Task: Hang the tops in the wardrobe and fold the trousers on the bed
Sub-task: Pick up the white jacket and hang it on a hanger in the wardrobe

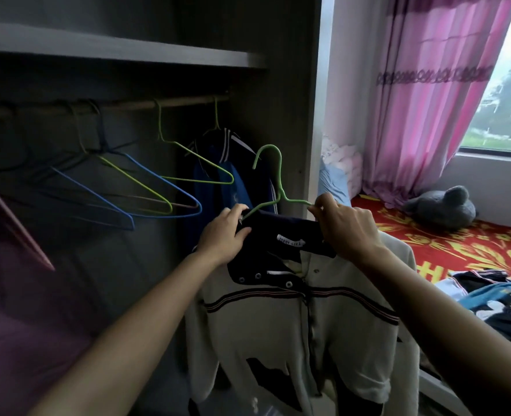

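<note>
A cream polo top (pixel 293 334) with a dark navy collar and a striped chest band hangs on a green wire hanger (pixel 273 178), held up in front of the open wardrobe. My left hand (pixel 225 235) grips the collar and the hanger's left shoulder. My right hand (pixel 343 228) pinches the hanger's right shoulder and the collar. The hook is free, below and to the right of the wooden rail (pixel 134 105). A dark navy and blue top (pixel 233 175) hangs on the rail at its right end. More clothes (pixel 497 304) lie on the bed (pixel 446 244) to the right.
Several bare wire hangers (pixel 146 187), green and blue, hang on the rail to the left, with a pink one (pixel 17 223) at the far left. A shelf (pixel 122 52) runs above. A grey plush toy (pixel 442 207) lies by the pink curtain (pixel 428 94) and window.
</note>
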The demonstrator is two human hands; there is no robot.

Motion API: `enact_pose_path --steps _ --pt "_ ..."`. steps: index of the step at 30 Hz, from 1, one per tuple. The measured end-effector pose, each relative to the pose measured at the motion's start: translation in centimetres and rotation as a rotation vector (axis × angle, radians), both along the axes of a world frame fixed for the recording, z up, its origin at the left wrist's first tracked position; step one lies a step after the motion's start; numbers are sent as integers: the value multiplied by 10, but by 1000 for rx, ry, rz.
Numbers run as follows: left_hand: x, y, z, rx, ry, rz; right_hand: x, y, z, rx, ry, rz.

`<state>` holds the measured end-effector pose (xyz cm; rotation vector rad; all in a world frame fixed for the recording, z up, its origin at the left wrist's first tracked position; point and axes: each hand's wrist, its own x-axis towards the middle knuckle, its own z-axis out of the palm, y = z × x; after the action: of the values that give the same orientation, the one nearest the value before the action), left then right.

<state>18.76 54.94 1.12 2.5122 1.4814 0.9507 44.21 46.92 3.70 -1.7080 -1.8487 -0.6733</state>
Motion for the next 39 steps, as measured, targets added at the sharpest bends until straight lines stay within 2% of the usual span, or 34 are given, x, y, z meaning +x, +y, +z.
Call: enact_pose_path --steps 5,13,18,23,26,29,34,36,39 --pt "-17 13 26 -4 145 -53 -9 -1 4 14 -60 -34" --pt "-30 74 77 171 336 223 -20 42 -3 -10 -2 -89" --pt "-38 114 94 251 461 295 -27 91 -2 5 23 -40" --pt "-51 153 102 204 681 329 -38 162 17 -14 104 61" --pt "-70 164 100 187 816 425 -55 193 34 6 162 138" --pt "-88 168 101 155 801 527 -77 217 57 62 158 202" --pt "-103 172 111 353 644 591 -103 252 92 149 191 231" --pt "-106 176 119 355 582 612 -111 261 97 158 196 250" --pt "-106 190 129 289 347 679 -117 270 98 161 198 281"
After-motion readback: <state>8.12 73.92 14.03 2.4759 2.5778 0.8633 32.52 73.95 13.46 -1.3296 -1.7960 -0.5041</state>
